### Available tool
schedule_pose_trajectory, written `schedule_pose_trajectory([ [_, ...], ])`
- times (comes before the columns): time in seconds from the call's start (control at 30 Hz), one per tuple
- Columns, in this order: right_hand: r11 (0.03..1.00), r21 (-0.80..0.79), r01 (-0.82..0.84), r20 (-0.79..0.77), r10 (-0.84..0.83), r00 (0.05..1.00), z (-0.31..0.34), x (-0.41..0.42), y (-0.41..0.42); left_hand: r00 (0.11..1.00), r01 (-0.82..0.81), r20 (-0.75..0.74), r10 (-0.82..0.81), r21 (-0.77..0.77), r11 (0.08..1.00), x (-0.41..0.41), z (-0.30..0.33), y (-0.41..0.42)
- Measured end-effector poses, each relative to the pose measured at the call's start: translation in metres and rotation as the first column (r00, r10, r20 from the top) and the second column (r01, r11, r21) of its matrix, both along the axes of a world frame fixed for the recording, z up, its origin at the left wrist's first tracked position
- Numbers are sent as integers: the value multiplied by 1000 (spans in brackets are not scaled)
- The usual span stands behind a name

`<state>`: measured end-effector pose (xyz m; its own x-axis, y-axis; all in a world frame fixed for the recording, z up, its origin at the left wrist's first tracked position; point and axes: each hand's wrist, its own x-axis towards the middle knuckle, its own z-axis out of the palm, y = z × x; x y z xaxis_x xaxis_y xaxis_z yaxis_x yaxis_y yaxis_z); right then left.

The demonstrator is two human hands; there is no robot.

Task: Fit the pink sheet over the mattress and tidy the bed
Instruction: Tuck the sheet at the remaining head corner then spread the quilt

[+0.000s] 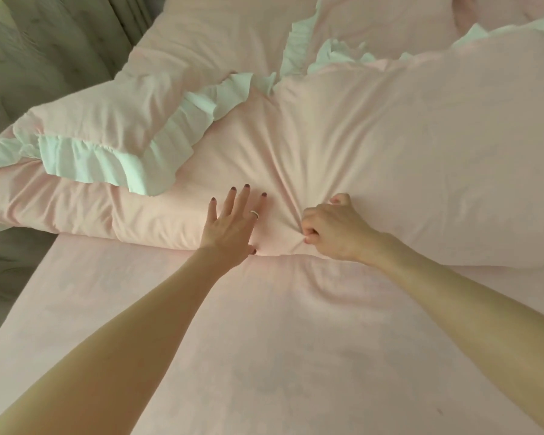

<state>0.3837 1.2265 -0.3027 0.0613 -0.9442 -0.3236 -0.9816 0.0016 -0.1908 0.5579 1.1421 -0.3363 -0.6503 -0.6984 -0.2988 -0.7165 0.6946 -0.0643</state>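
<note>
The pink sheet point(264, 356) lies stretched flat over the mattress across the lower half of the view. A folded pink quilt point(374, 158) lies across the bed beyond it. My left hand point(233, 224) rests flat on the quilt's near edge, fingers spread and straight, a ring on one finger. My right hand point(330, 229) grips a bunch of the quilt's fabric just to the right, and creases fan out from the fist.
A pink pillow with a white ruffle point(107, 133) lies on the quilt's left end, and a second ruffled pillow point(299, 48) lies further back. Grey curtains point(44, 42) hang along the left side of the bed.
</note>
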Motion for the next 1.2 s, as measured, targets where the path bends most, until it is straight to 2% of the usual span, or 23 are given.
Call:
schedule_pose_trajectory([
  [0.13, 987, 18, -157, -31, 158, 987, -8, 18, 27, 993, 21, 119, -27, 57, 998, -10, -13, -6],
  [0.27, 973, 123, -196, -160, 215, 963, -15, 26, 20, 996, 73, 50, -75, 41, 996, -6, -31, 13],
  [0.33, 990, 1, -138, -144, 137, 980, -13, 18, 1, 995, 73, -70, -73, -1, 997, 2, -40, 19],
  [0.4, 993, -118, 0, -181, -22, 983, -11, -2, -24, 979, 51, -195, -56, -30, 998, 10, -45, 21],
  [0.47, 971, -112, 213, -217, -233, 948, -11, -30, -47, 984, 5, -177, 4, 52, 999, 16, -42, 27],
  [0.53, 927, -57, 371, -274, -372, 887, -21, -49, -57, 999, 13, -32, -11, 88, 996, 18, -40, 30],
  [0.6, 926, -25, 377, -362, -360, 860, -35, -49, -53, 996, 43, 77, -49, 78, 996, 17, -39, 26],
  [0.63, 938, -57, 341, -382, -336, 861, -42, -44, -48, 994, 45, 93, -53, 89, 995, 17, -37, 24],
  [0.73, 956, -152, 251, -373, -291, 881, -53, -33, -35, 993, 93, 61, -101, 118, 989, 21, -35, 18],
  [0.77, 957, -170, 234, -369, -282, 886, -52, -34, -33, 985, 170, 32, -172, 61, 984, 24, -31, 17],
  [0.8, 960, -180, 216, -367, -270, 890, -51, -37, -32, 961, 274, -18, -276, -88, 958, 27, -28, 14],
  [0.87, 968, -166, 190, -351, -238, 906, -40, -43, -30, 944, 290, -44, -326, -357, 888, 38, -26, -1],
  [0.9, 974, -142, 174, -339, -213, 916, -33, -44, -27, 965, 198, -69, -252, -434, 879, 44, -22, -12],
  [0.97, 986, -102, 129, -317, -155, 936, -18, -39, -19, 995, -30, -95, -16, -466, 884, 61, -8, -40],
  [1.07, 999, -1, 53, -312, -50, 949, -1, -23, -1, 958, -240, 31, 286, -462, 854, 91, 14, -73],
  [1.13, 998, 61, 2, -327, 18, 945, 7, -11, 8, 925, -326, 36, 377, -433, 840, 106, 25, -83],
  [1.2, 994, 106, -28, -346, 63, 936, 14, 2, 17, 927, -357, -24, 375, -372, 857, 118, 30, -85],
])
